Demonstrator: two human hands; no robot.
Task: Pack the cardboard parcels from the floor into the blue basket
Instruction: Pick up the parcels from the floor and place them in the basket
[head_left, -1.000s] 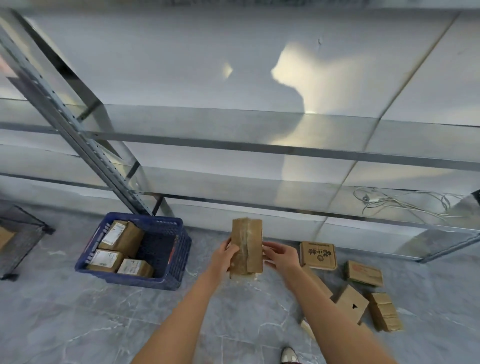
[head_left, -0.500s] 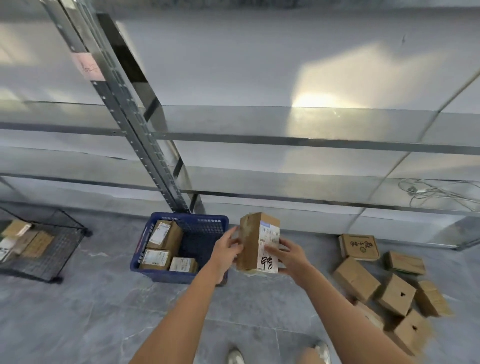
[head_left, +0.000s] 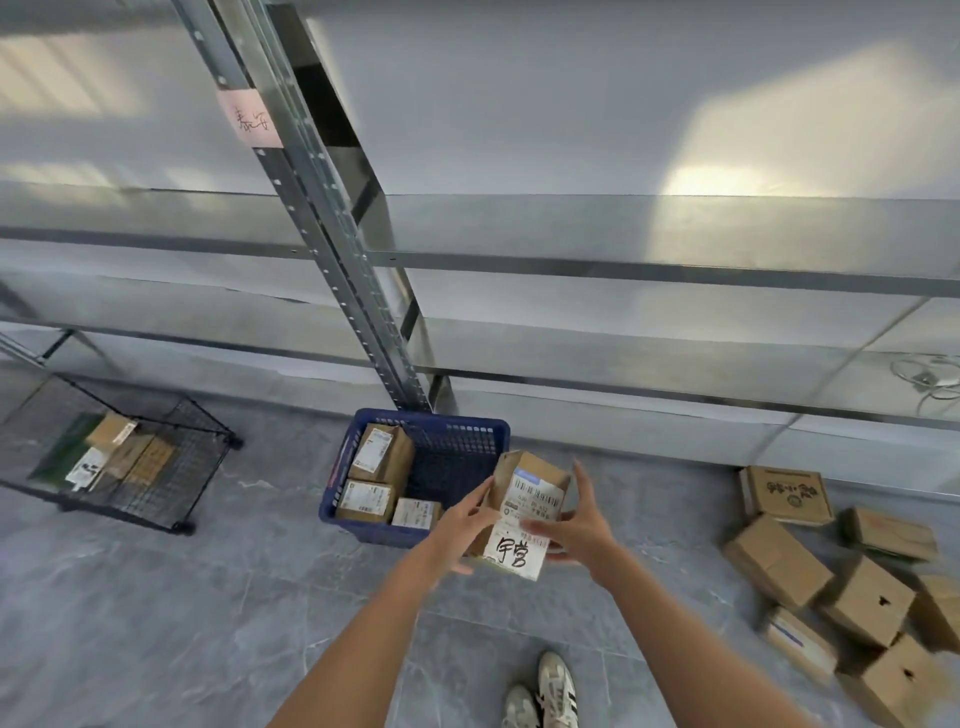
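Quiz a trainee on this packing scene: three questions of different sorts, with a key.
1. How many parcels show inside the blue basket?
2. True or false: the loose pile of boxes lies on the floor to the right of the blue basket.
3. How many hands touch the labelled parcel? A) none B) one C) two
Key: 1 three; 2 true; 3 C, the left hand and the right hand.

ok quick tally: one blue basket (head_left: 457, 441) with three packed parcels (head_left: 379, 453) inside, one held parcel (head_left: 532, 499) between my left hand (head_left: 460, 525) and right hand (head_left: 579, 525), seven floor parcels (head_left: 776, 564) in view, one wire basket (head_left: 174, 499), two shoes (head_left: 556, 691)
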